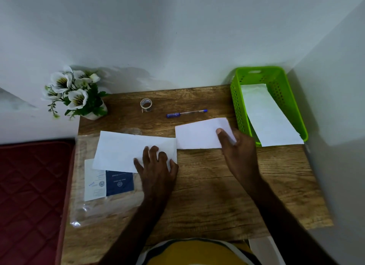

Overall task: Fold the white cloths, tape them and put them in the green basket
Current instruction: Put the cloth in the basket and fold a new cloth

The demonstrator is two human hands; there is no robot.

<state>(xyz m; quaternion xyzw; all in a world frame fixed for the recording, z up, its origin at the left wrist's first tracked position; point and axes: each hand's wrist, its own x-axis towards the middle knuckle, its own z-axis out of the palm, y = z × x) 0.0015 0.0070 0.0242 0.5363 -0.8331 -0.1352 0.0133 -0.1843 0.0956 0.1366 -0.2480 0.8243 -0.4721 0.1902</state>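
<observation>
A single head-worn wide-angle camera looks forward and steeply down from the person's own seat. It sits close above the wooden worktop [217, 185], facing the wall corner behind it. Straight edges bow towards the frame's borders.

On the wooden counter [207, 185], the left hand [156, 170] presses flat with spread fingers on the near right corner of a white cloth [126, 150], which lies over a clear plastic bag [94, 201] holding a blue and white card [109, 183]. Just right of that cloth, the right hand [237, 148] pinches the right end of a second, smaller white cloth [199, 135], thumb on top. Right of it stands the green basket [237, 102], with a folded cloth [266, 114] sticking out over its near rim. Behind the two cloths lie a blue pen [186, 113] and a tape roll [146, 105]; left of the tape stands a pot of white flowers [75, 92].
</observation>
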